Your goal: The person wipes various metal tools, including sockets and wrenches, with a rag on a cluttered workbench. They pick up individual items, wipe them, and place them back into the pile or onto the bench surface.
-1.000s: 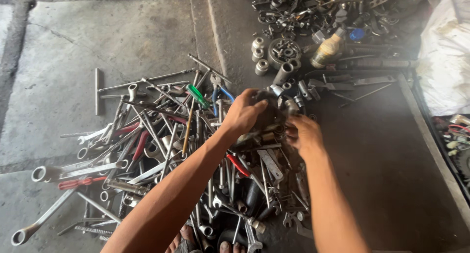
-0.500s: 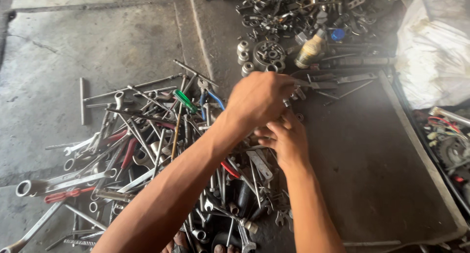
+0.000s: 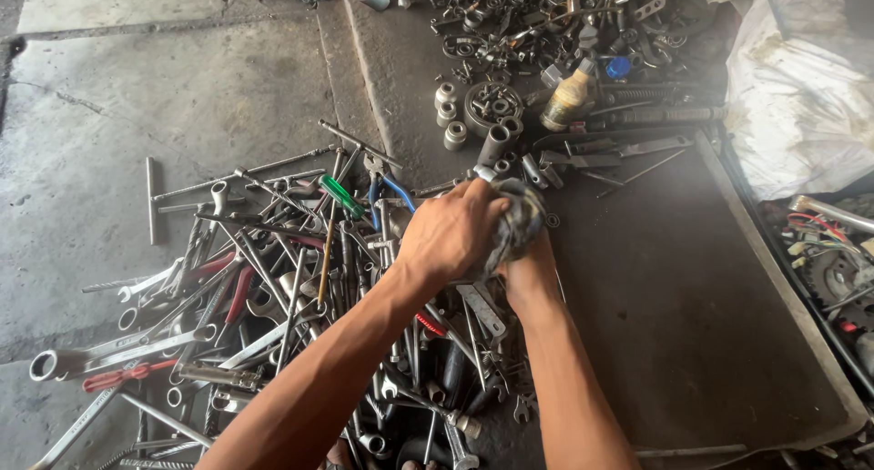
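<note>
Grimy concrete floor (image 3: pixel 137 97), and both hands meet over the tool pile (image 3: pixel 300 279). Left hand (image 3: pixel 451 233) has its fingers curled tight round a dirty rag (image 3: pixel 517 222); right hand (image 3: pixel 528 274) sits underneath, its fingers hidden, so I cannot tell their grip. Judging by the heap, most wrenches lie unsorted. Sockets (image 3: pixel 448 115), a bottle (image 3: pixel 566 99) and a dark tray (image 3: pixel 710 288) crowd close.
</note>
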